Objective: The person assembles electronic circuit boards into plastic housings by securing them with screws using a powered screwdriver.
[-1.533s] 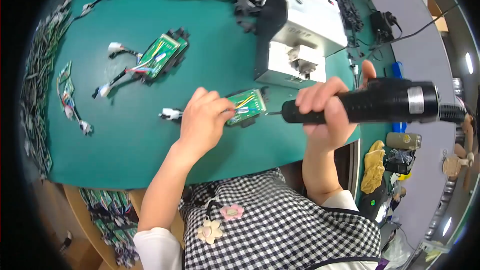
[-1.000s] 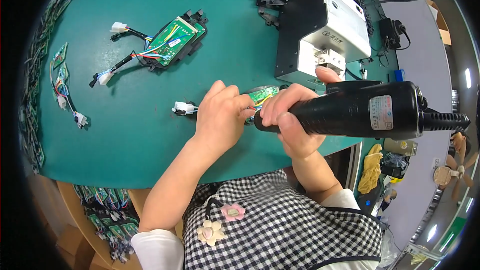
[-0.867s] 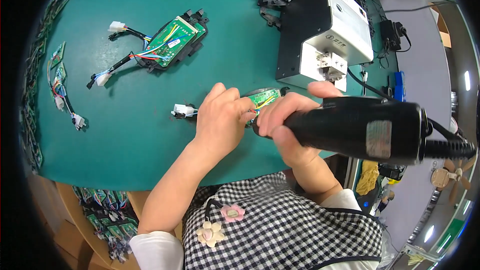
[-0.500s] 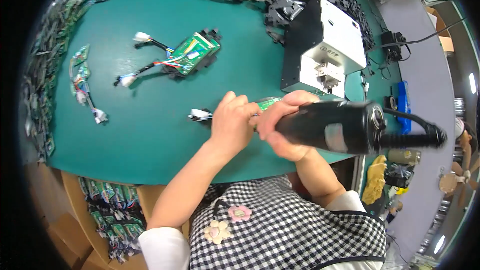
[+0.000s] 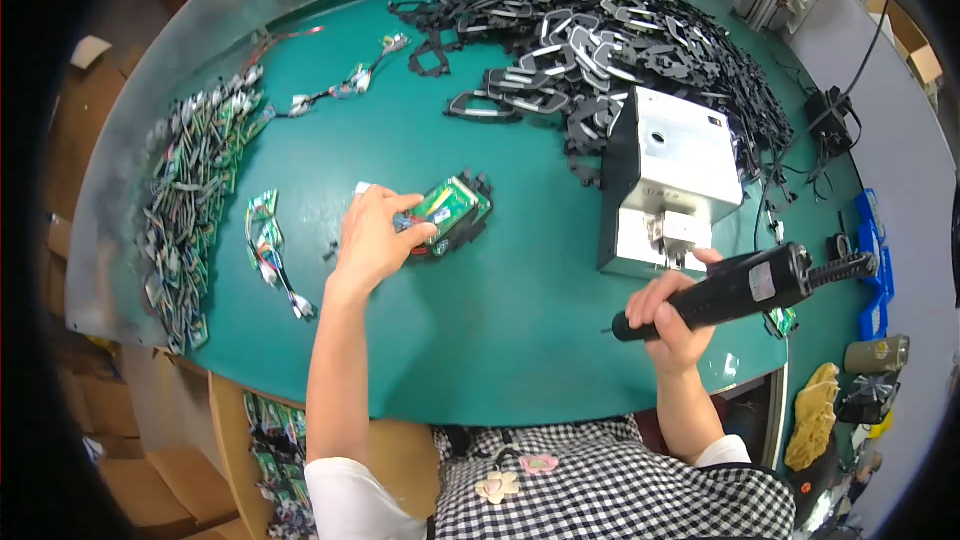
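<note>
My left hand (image 5: 375, 237) reaches out over the table, its thumb and fingers closed on the wired end of a green circuit board (image 5: 447, 202). That board lies in a black plastic frame (image 5: 478, 223), and some of its wires are hidden under my fingers. In my right hand (image 5: 672, 325) is a black electric screwdriver (image 5: 725, 294), held by its lower body. Its thin tip points left, above the table and apart from the board. Its coiled cord (image 5: 843, 269) runs off to the right.
A white and black box-shaped machine (image 5: 685, 155) stands beyond my right hand. Black plastic frames (image 5: 580, 60) are heaped at the back. Wired boards are piled (image 5: 190, 210) at left, near a loose wired board (image 5: 266, 240). Another green board (image 5: 782, 321) lies at the right edge.
My hands were together at a board near the front; now they are apart. The left has moved to the framed board farther left, and the right has drawn the screwdriver rightward. The view has shifted.
</note>
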The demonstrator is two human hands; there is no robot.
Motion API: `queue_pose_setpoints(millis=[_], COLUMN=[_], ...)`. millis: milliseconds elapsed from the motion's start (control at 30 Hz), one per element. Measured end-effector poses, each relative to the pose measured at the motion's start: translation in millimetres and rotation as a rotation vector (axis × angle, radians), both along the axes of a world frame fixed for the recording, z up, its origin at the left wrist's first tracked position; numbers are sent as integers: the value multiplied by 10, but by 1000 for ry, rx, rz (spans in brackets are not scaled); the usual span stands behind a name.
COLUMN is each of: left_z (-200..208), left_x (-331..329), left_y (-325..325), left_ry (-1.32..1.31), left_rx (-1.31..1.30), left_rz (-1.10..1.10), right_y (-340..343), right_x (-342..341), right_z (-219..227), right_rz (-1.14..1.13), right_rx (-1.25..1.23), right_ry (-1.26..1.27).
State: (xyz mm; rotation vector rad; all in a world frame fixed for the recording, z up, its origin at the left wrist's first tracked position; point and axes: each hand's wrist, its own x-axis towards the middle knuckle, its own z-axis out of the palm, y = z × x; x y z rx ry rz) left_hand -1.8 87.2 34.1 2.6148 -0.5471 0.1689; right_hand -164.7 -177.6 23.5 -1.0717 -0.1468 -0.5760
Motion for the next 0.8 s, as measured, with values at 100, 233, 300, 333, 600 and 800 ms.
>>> queue_pose_setpoints(millis=[100,233,300,333,600,800], left_z=[152,-243,-534,-598,545,141], left_x=[402,1143,1492,1608,777,-82], left_y=[-374,-836,-836,-847,-733,-876], left_ry=[-93,-336,-315,-238,151,587], left_rx=[6,332,442,429,275,349], left_rz=[-20,-39,-64,-73,-323,-666], right_y=[-88,-52,-64,-76,-251,-224], right_x=[-17,-61,-70,-76,15,69], right_z=[-109,-181,-218,-221,-136,-187], right_rz=[-7,51,60,55,-49,-44], right_rx=[25,100,96,121,78,99], right_ry=[23,98,129,137,99,104])
